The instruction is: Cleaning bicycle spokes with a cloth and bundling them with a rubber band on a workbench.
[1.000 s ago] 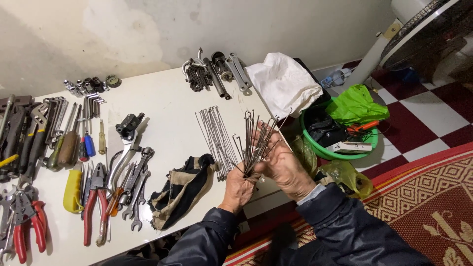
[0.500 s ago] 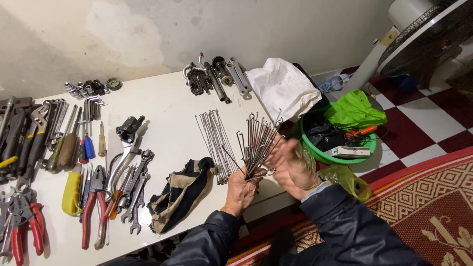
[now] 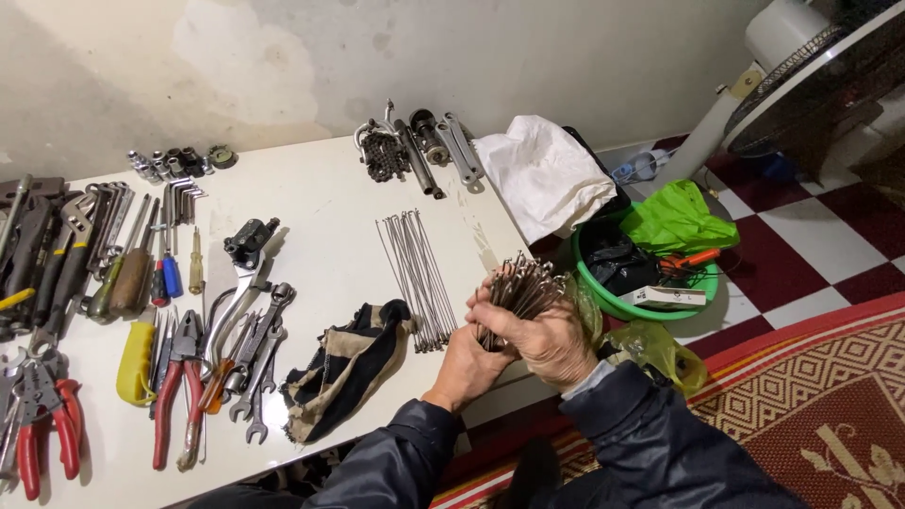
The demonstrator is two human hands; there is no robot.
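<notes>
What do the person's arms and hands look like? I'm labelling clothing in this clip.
Both hands, the left hand and the right hand, are bare: no gloves, and no rings or watch that show. Both arms wear long dark navy jacket sleeves, the left sleeve and the right sleeve, of smooth, slightly shiny, creased fabric. A lighter grey cuff peeks out at the right wrist.

Both hands (image 3: 514,344) clasp spoke bundle (image 3: 520,290) at white table (image 3: 320,203) edge; loose spokes (image 3: 417,278) alongside.
</notes>
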